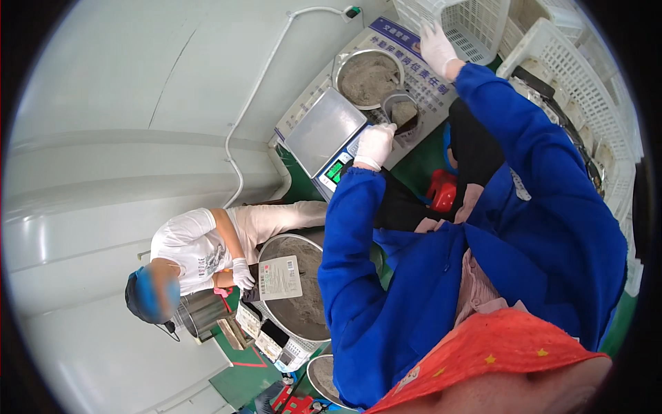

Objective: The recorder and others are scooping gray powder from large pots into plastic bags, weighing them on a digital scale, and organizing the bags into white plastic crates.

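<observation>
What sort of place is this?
Probably a small weighing or packing workshop: a digital scale stands beside a metal bowl of grey powdery material, with white plastic crates nearby and a gloved co-worker in view.

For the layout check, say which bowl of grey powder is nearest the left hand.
The metal bowl beside the scale; the large bowl by the co-worker and the bowl at the picture's lower edge are farther from that hand.

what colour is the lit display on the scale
The display is green, in the head view.
</observation>
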{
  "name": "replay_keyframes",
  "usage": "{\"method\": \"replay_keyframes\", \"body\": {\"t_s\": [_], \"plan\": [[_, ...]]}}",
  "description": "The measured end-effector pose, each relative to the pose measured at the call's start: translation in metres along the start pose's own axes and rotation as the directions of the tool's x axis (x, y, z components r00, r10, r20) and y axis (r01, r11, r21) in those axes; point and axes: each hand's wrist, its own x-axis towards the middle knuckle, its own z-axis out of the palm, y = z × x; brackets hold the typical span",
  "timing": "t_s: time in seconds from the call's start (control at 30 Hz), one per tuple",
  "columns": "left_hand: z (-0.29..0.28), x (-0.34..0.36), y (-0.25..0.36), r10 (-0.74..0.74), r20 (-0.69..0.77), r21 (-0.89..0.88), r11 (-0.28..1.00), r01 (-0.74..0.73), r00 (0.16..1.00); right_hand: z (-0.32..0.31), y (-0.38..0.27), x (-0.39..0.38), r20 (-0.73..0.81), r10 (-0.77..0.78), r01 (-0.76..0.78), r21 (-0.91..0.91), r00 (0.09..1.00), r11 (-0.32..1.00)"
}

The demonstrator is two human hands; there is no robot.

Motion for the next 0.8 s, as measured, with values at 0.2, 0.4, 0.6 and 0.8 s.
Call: {"method": "replay_keyframes", "body": {"t_s": [0.2,0.4,0.6,0.8], "plan": [[0.003,-0.016,0.003,-0.322,-0.128,-0.229,0.930,0.288,0.938,0.002,-0.036,-0.021,-0.055,-0.493,0.396,0.676,0.868,0.622],[0.017,-0.028,-0.001,-0.575,0.050,-0.435,0.723,0.536,0.817,-0.003,-0.057,-0.024,0.033,-0.478,0.351,0.635,0.878,0.689],[0.030,-0.030,-0.008,-0.435,-0.169,-0.232,0.890,0.393,0.885,0.012,-0.061,-0.036,-0.110,-0.467,0.423,0.638,0.877,0.644],[0.032,-0.044,-0.020,-0.229,-0.271,0.078,0.963,0.258,0.935,0.052,-0.017,-0.067,-0.061,-0.305,0.292,0.514,0.950,0.807]]}}
